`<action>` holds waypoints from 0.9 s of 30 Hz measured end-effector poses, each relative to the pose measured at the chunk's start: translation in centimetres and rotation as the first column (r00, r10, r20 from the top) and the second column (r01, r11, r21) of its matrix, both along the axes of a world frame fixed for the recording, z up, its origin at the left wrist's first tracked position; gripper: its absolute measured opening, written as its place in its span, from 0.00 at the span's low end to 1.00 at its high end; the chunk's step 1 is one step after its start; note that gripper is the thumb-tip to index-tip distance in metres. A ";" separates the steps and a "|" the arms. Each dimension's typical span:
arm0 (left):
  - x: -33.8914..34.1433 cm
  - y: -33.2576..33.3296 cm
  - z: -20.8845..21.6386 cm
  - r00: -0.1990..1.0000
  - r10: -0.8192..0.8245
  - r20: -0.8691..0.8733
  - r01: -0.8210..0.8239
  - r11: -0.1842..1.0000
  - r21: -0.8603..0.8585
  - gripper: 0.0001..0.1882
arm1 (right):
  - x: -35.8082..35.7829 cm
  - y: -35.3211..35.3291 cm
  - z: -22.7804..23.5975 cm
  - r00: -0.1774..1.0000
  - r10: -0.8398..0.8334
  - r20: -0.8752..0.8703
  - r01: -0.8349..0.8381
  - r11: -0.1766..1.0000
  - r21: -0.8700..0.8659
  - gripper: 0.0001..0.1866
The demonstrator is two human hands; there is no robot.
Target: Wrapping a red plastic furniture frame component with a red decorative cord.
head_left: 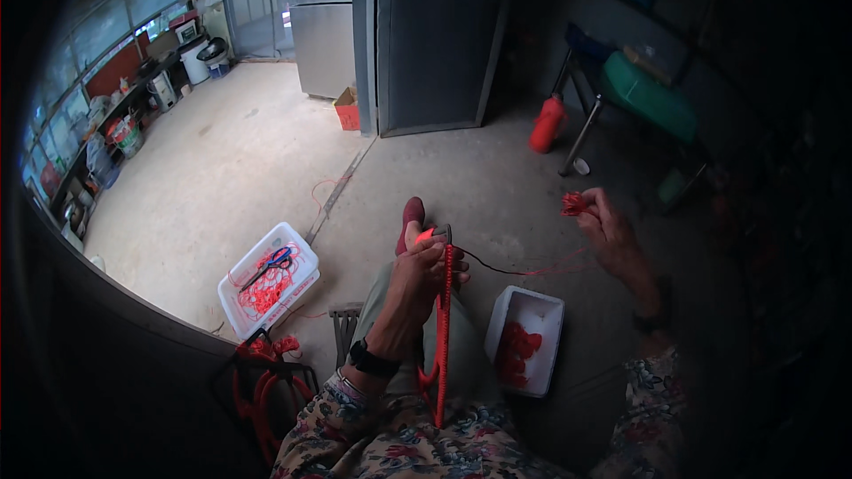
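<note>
My left hand (420, 277) is closed round the upper end of a long, narrow loop wrapped in red cord (446, 319), which has a dark end piece at its top. The loop hangs down over my lap, with its lower end against my shirt. Out to the right, my raised right hand (611, 232) pinches a small bundle of red cord (572, 204). A thin strand (524, 273) stretches between the loop's top and the right hand's side, slightly blurred.
A white tray (233, 309) on the left holds tangled red cord and blue-handled scissors (269, 266). Right of my legs stands a white tub (552, 346) with red pieces. Red-wrapped loops (257, 399) lie lower left. A red bottle (548, 124) stands beside a table leg (579, 137).
</note>
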State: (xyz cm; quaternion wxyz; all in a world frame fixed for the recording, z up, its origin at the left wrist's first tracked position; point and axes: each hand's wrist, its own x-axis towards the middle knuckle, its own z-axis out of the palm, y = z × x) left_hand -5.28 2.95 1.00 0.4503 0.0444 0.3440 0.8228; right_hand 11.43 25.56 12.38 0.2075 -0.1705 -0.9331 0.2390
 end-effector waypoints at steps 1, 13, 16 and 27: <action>-0.1 -0.4 0.1 0.977 0.172 -0.123 -0.179 0.983 -0.051 0.13 | -2.2 -0.8 0.0 0.999 0.050 0.011 -0.051 0.998 0.030 0.11; -3.8 1.7 0.6 0.767 0.267 -0.583 -0.357 0.933 -0.043 0.11 | -13.8 -4.7 -4.6 0.825 0.555 -0.106 -0.525 0.822 0.221 0.10; -3.3 1.1 0.2 0.822 0.189 -0.537 -0.335 0.923 -0.189 0.10 | -12.0 -4.0 -5.5 0.899 0.380 -0.217 -0.352 0.923 0.157 0.14; -2.1 -0.4 0.6 0.831 -0.228 -0.507 0.025 0.927 -0.375 0.09 | -9.5 -6.1 -12.5 0.861 0.314 -0.400 -0.402 0.902 -0.156 0.14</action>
